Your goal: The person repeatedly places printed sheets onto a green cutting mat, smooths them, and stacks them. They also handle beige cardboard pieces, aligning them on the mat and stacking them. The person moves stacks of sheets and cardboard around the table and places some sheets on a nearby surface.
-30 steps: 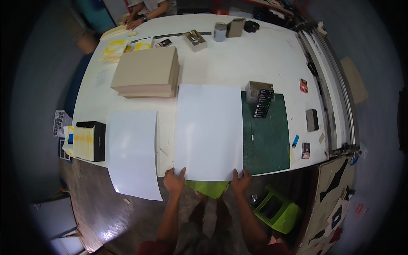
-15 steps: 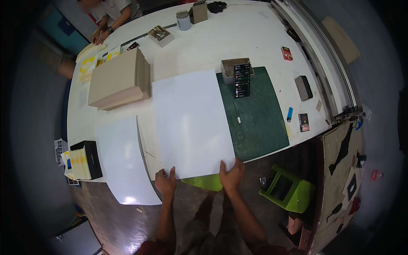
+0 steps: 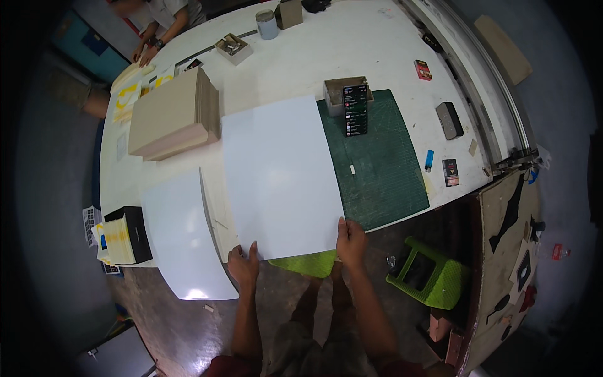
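A large white sheet (image 3: 276, 176) lies on the table in front of me, its near edge just over the table's front edge. At its near left corner is my left hand (image 3: 244, 265), thumb up against the near edge and fingers curled at the corner. My right hand (image 3: 352, 242) grips the near right corner, thumb on top and fingers folded at the side. A green cutting mat (image 3: 383, 169) is partly covered by the sheet's right side. To the left, a second white glossy sheet (image 3: 179, 232) bends down over the table edge.
A thick stack of brown board (image 3: 166, 113) stands at the far left. On the mat, a phone (image 3: 355, 112) leans against an open box (image 3: 333, 94). A black box of yellow-white cards (image 3: 135, 232) sits near left. Below right is a green stool (image 3: 440, 279). Another person works far left.
My right hand has shifted from the near edge to the sheet's right corner, its thumb now pointing up along the side. The left hand stays at the left corner. The view has shifted slightly.
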A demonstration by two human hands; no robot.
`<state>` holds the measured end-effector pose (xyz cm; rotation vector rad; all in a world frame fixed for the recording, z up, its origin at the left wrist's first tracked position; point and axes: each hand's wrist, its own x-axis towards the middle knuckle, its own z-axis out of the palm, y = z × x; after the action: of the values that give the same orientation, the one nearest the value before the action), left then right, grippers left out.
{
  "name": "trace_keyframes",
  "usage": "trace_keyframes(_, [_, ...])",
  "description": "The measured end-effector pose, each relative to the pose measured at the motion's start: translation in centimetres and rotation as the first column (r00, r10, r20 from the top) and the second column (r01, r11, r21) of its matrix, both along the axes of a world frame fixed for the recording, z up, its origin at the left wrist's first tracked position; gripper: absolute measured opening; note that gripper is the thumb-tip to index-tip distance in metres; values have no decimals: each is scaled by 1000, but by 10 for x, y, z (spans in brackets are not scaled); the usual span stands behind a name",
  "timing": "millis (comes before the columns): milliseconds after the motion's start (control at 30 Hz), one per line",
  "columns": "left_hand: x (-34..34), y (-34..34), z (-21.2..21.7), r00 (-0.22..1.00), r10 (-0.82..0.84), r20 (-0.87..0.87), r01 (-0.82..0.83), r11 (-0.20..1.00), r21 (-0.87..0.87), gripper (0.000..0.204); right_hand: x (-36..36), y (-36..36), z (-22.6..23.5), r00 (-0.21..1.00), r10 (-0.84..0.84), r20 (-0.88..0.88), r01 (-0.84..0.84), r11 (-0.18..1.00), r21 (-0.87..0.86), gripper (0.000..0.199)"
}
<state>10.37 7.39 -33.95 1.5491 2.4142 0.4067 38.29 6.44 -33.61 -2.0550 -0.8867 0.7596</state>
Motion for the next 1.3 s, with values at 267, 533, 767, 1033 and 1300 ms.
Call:
trace_keyframes(267, [-62, 2, -46, 956, 100, 276, -102, 995, -8, 46, -13, -11, -42, 979, 81, -185, -97, 992, -79, 27])
trace_keyframes(533, [-111, -45, -43, 527, 342, 778, 45, 903, -427, 35, -17, -70, -42, 955, 107, -277, -154, 976, -156, 26])
trace_keyframes(767, [-93, -72, -77, 584, 158, 797, -64, 987, -149, 40, -33, -84, -78, 961, 158, -227, -195, 969, -149, 25])
trace_keyframes(1033, [-119, -82, -67, 419, 309, 854, -22, 944, -330, 39, -15, -107, -88, 885, 293, -363, -372, 912, -171, 26])
trace_keyframes(1300, [-111, -84, -54, 278, 427, 861, -33, 900, -435, 35, 27, -44, -91, 553, 533, 640, -680, 733, -24, 46])
